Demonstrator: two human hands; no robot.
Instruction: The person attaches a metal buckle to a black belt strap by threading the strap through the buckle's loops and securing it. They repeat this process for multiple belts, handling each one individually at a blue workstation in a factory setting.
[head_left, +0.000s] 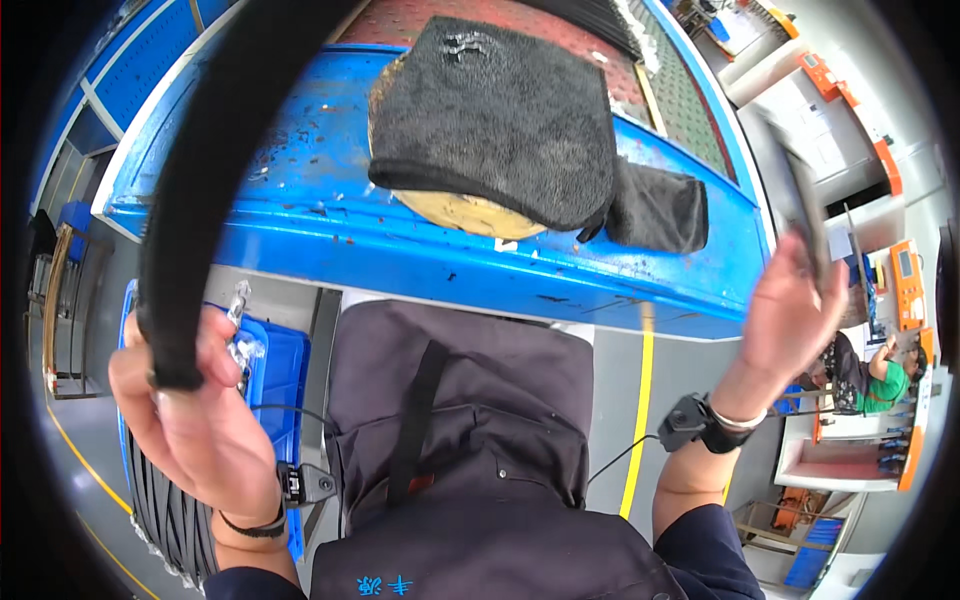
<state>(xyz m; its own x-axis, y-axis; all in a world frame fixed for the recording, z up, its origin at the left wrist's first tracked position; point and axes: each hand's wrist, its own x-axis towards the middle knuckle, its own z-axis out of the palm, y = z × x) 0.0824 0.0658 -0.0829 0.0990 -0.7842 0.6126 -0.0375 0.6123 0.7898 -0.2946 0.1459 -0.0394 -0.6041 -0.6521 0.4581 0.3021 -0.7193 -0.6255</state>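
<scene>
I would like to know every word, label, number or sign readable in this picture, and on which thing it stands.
Apron: two light-blue characters near the picture's lower edge; clear, but not copied here.
Small red patch on the apron: any text unreadable.
Orange panel at far right: markings too small to read.
Black strap in the left hand: no writing visible.

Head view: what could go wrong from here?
1. The black strap in the left hand covers much of the left side, so it could hide a mishap there.
2. The dark strip at the right hand is blurred and its grip unclear; it might slip.
3. The dark cloth leaves part of the yellowish pad bare and might slide off if bumped.
</scene>
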